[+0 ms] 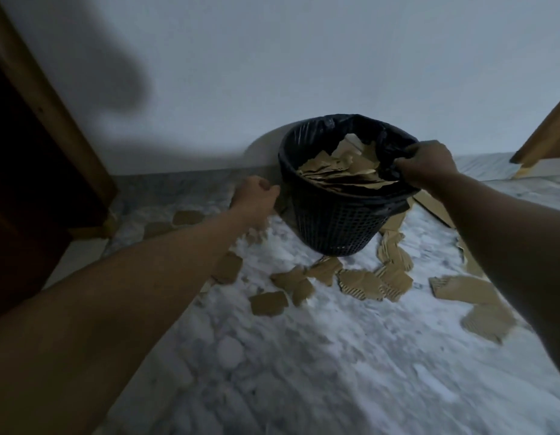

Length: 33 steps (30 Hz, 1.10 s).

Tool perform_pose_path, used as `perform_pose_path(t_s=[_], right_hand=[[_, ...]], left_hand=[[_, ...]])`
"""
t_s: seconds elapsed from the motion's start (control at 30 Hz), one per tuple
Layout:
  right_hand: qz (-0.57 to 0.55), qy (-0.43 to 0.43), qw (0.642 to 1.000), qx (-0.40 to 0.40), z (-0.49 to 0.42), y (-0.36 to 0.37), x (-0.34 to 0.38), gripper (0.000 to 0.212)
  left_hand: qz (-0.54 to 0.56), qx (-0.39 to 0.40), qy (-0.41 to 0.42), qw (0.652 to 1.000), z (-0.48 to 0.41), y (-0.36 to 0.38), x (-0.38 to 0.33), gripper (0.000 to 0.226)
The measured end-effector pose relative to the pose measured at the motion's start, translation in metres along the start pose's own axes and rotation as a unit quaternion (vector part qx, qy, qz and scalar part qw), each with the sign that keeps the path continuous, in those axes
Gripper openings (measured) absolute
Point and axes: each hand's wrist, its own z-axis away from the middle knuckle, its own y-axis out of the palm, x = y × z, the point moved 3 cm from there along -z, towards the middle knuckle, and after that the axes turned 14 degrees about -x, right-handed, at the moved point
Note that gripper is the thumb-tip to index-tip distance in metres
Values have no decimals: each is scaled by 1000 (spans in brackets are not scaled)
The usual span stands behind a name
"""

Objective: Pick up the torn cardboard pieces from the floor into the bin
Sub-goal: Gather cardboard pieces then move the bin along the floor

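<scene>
Largest surface: marble floor [304,372], filling the lower field and carrying the loose scraps. Far side closed by white wall [304,58].

At the foot of that wall, centre-right: bin [335,221], black mesh with a black liner. Appears tipped, mouth turned toward the person. Already holds a layer of torn cardboard [341,171].

On the floor: floor pieces [360,284], spread in an arc round the near side of the bin, from left of its base to well out on the right. All nearer the person than the bin, below and between the two forearms.

Within the arc:
- A corrugated strip [393,246] close to the bin's foot, long axis running from the bin toward the person.
- A square scrap [228,266] just beside the left forearm, partly hidden by it.

Hands:
- The right hand [429,164] grips the bin's right rim, fingers curled over the liner.
- The left hand [256,199] is low, just left of the bin and near the wall's foot, fingers curled. Not possible to tell whether a scrap is held.

Judgement: task partly done, many pieces left. With the right hand taken up by the bin, picking falls to the left, which is also nearer the arc's left end. Next pick probably calls for reaching down and back toward the person, then a short carry rightward to the mouth.
</scene>
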Motion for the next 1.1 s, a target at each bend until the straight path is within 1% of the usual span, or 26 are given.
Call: perform_pose_path(t_s=[0.07, 0.1, 0.17, 0.2, 0.23, 0.3, 0.33, 0.37, 0.4, 0.47, 0.6, 0.63, 0.7, 0.77, 0.8, 0.87, 0.9, 0.93, 0.97, 1.03, 1.07, 1.1], right_hand=[[11, -19, 1000, -10, 2, 8, 27, 62], [16, -40, 999, -10, 7, 13, 46, 60], [35, -93, 995, -16, 22, 25, 87, 41], [48, -119, 991, -26, 31, 33, 107, 33], [66, -148, 986, -37, 41, 40, 125, 30], [96, -233, 967, -42, 66, 67, 160, 28], [97, -276, 956, -35, 83, 81, 178, 26], [87, -310, 947, -16, 98, 97, 191, 26], [71, -326, 942, 18, 114, 117, 200, 25], [67, -319, 937, 121, 147, 166, 213, 27], [131, -264, 913, 283, 199, 266, 213, 39], [137, -246, 907, 314, 209, 287, 210, 45], [148, -230, 893, 357, 226, 320, 206, 58], [164, -235, 891, 353, 237, 335, 198, 64], [169, -239, 894, 340, 240, 339, 193, 67], [169, -246, 898, 323, 242, 340, 186, 74], [166, -248, 900, 318, 241, 339, 182, 76], [160, -254, 900, 315, 239, 337, 180, 75], [155, -260, 900, 312, 238, 336, 178, 70], [140, -269, 905, 298, 231, 331, 178, 55], [122, -262, 913, 287, 228, 327, 180, 46], [92, -247, 926, 270, 223, 321, 183, 36]], left_hand=[[-77, 83, 25, 993, -7, -11, 20, 24], [-119, 122, 34, 985, -11, -17, 34, 30], [-188, 160, 51, 968, -20, -24, 66, 46], [-221, 175, 64, 957, -23, -26, 84, 49], [-256, 192, 76, 944, -26, -27, 100, 47], [-309, 232, 79, 919, -29, -33, 133, 39], [-327, 251, 72, 908, -32, -36, 150, 41], [-344, 270, 71, 896, -32, -40, 162, 43], [-356, 281, 72, 888, -33, -42, 171, 41], [-369, 270, 69, 887, -40, -52, 191, 31], [-402, 181, 49, 896, -58, -80, 220, 32], [-408, 165, 33, 897, -62, -89, 227, 34], [-412, 137, 4, 901, -65, -108, 245, 47], [-432, 96, -9, 897, -66, -131, 262, 62], [-453, 76, -25, 888, -66, -142, 273, 66], [-464, 48, -100, 879, -62, -167, 305, 71], [-451, 39, -150, 879, -58, -177, 320, 71], [-435, 41, -182, 881, -54, -186, 334, 69], [-419, 58, -185, 887, -48, -190, 343, 66], [-395, 123, -134, 901, -34, -193, 351, 62], [-384, 138, -110, 907, -28, -192, 353, 63], [-375, 138, -104, 911, -22, -192, 353, 67]])
